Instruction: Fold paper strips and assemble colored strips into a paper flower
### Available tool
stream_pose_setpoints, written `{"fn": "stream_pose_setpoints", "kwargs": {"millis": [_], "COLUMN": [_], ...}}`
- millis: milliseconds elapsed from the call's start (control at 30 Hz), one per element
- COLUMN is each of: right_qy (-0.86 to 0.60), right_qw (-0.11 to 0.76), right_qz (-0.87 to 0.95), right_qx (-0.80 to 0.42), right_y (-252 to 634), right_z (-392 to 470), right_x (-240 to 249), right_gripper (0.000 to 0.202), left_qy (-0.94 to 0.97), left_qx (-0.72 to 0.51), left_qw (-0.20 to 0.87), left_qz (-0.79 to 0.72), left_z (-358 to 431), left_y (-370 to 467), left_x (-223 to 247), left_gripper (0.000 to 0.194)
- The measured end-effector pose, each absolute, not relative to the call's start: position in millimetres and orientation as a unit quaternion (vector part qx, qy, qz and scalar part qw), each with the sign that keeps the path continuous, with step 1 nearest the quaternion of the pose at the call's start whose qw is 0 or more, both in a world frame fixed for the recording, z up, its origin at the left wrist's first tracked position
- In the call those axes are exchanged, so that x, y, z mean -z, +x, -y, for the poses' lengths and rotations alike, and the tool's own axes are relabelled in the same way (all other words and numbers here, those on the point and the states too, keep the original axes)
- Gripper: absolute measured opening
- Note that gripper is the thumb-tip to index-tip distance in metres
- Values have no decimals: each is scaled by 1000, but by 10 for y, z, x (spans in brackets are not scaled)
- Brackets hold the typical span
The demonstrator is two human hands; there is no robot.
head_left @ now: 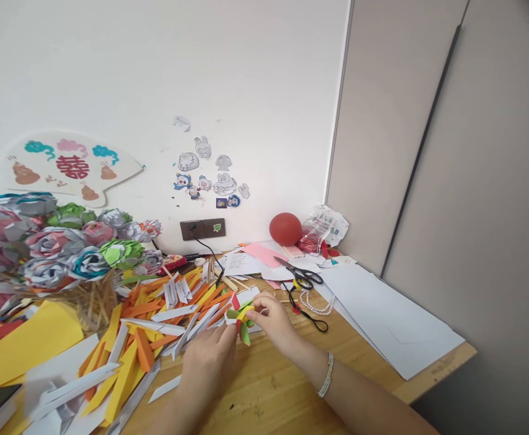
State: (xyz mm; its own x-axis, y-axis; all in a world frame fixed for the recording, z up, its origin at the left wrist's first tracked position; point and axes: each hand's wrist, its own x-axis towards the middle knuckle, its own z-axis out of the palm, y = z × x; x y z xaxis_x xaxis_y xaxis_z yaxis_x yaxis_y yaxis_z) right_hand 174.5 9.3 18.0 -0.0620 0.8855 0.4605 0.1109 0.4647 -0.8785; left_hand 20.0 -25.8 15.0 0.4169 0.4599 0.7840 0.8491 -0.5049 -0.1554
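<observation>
A small folded paper piece (245, 332) in green, yellow and red is held between both hands above the wooden table. My left hand (212, 353) is closed on its lower left side, with the fingertips partly hidden behind the back of the hand. From the right, my right hand (271, 315) pinches the yellow part between thumb and fingers. Folded orange, yellow and white paper strips (144, 347) lie in a pile just left of the hands. A pair of black scissors (301, 275) rests beyond my right hand.
Paper flowers (60, 241) stand in a bunch at the left. White sheets (386, 314) lie at the right edge of the table (291, 393). A red balloon (285, 229), a pearl string (317, 310) and a black cord sit toward the back.
</observation>
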Motion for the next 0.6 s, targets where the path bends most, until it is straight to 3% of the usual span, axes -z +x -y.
{"fn": "stream_pose_setpoints", "kwargs": {"millis": [167, 300, 600], "right_qy": [-326, -288, -290], "right_qw": [553, 524, 468], "right_qz": [686, 763, 807], "right_qx": [-343, -246, -215], "right_y": [1853, 1953, 2033], "right_z": [-30, -6, -70], "right_x": [-287, -399, -381], "right_gripper": [14, 19, 16], "left_qy": [-743, -692, -646], "left_qx": [393, 452, 468], "left_qw": [-12, -229, -397], "left_qz": [541, 514, 454], "left_z": [287, 259, 221], "left_y": [198, 191, 224], "left_x": [-234, -307, -341], "left_gripper": [21, 23, 23]}}
